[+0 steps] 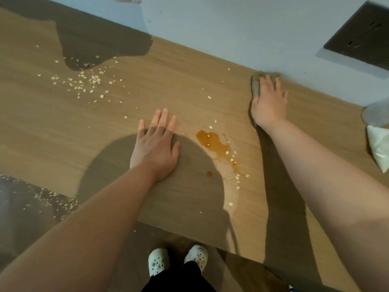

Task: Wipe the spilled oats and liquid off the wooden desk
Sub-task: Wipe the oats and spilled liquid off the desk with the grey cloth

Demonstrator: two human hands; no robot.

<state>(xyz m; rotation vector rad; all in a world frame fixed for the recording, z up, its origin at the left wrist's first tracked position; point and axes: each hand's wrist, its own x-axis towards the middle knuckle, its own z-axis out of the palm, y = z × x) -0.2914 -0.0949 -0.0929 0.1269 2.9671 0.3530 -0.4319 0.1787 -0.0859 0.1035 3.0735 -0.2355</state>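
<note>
Oats (88, 81) lay scattered over the far left part of the wooden worktop (189, 81), with stray flakes trailing toward the middle. An amber puddle of liquid (214, 144) sat near the middle of the worktop, a few flakes lying in it and more strewn along its near end. The left grip (155, 144) rested flat on the wood just beside the puddle, palm down, fingers straight and spread, grasping nothing. The right grip (268, 102) lay well apart from the puddle at the far edge, pressing a grey-brown cloth (255, 85) against the worktop where it met the pale wall (231, 28); its fingers were laid out straight over the cloth, not curled round it. A clear bag of white grains (379, 148) lay at the right edge of the view. More oats had fallen on the dark floor (25, 218) at the left, and a pair of white clogs (159, 262) stood below the near edge.
</note>
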